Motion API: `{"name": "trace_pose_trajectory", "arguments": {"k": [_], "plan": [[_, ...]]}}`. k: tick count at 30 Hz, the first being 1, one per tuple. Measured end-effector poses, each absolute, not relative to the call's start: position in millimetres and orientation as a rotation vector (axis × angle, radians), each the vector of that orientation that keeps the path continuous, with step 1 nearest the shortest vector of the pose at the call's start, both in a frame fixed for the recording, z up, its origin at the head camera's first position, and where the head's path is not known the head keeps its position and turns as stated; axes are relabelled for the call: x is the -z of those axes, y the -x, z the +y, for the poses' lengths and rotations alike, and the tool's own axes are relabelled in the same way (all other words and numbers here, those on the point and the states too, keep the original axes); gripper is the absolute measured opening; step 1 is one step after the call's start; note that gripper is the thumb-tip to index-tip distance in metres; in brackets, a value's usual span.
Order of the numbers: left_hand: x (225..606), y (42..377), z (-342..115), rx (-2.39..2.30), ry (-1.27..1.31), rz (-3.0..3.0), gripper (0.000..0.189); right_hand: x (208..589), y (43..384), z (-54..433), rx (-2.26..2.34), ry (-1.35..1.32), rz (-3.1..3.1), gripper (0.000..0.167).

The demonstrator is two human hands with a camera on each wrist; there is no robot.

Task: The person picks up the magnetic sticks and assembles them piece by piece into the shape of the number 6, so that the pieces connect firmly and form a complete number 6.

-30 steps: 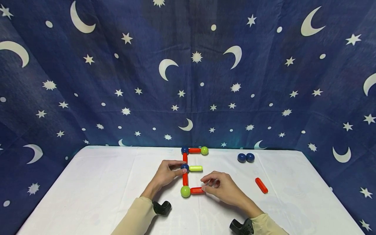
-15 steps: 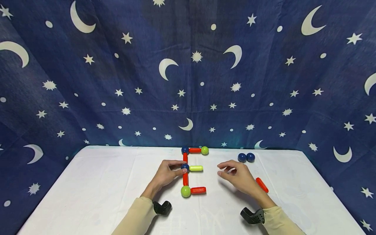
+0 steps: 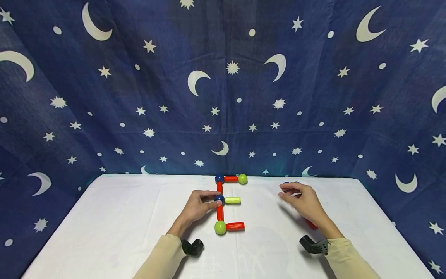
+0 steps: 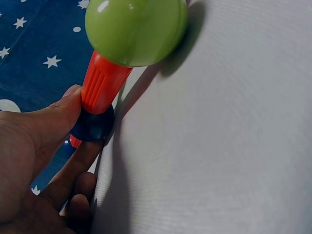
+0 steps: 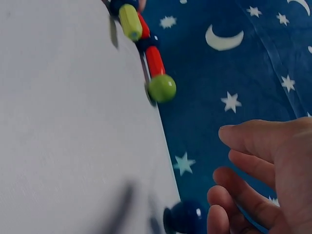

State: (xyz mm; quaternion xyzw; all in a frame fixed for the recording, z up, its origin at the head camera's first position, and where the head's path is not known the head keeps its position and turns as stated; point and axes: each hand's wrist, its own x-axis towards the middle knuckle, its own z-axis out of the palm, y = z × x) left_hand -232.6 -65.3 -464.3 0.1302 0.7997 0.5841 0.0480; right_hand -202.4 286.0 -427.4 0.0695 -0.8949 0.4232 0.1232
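Note:
My left hand [image 3: 196, 208] pinches the middle blue ball [image 3: 220, 198] of an E-shaped build of rods and balls on the table. From that ball a yellow-green rod [image 3: 232, 200] points right. Red rods link it to a blue ball [image 3: 219, 178] at the back and a large green ball [image 4: 134, 31] at the front. A red rod [image 3: 235, 226] with a free end leaves the front ball; the back arm ends in a green ball [image 5: 162, 88]. My right hand [image 3: 306, 201], holding nothing, hovers by a loose blue ball [image 5: 186, 217], fingers loosely bent.
The right hand mostly hides the pair of loose blue balls in the head view. A loose red rod [image 3: 311, 224] shows partly beneath the right wrist. Behind the white table [image 3: 115, 232] hangs a dark blue cloth [image 3: 156, 97] with moons and stars.
My right hand has left the front red rod and moved right and back to the loose blue balls, now covering most of them. The left hand keeps its grip in place.

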Motion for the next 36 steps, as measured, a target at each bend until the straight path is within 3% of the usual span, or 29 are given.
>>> {"name": "trace_pose_trajectory", "arguments": {"k": [8,19,36], "plan": [[464,233,-65,-1.775,-0.380,2.441,0.029,428,206,310,-1.153,-0.097,-2.586,0.031],[465,233,-65,-1.772,-0.392,2.450,0.029,438,215,338,-1.140,-0.003,-2.700,0.049],[462,231,-65,-1.789,-0.371,2.423,0.030,456,227,342,-1.047,-0.013,-2.728,0.043]]}}
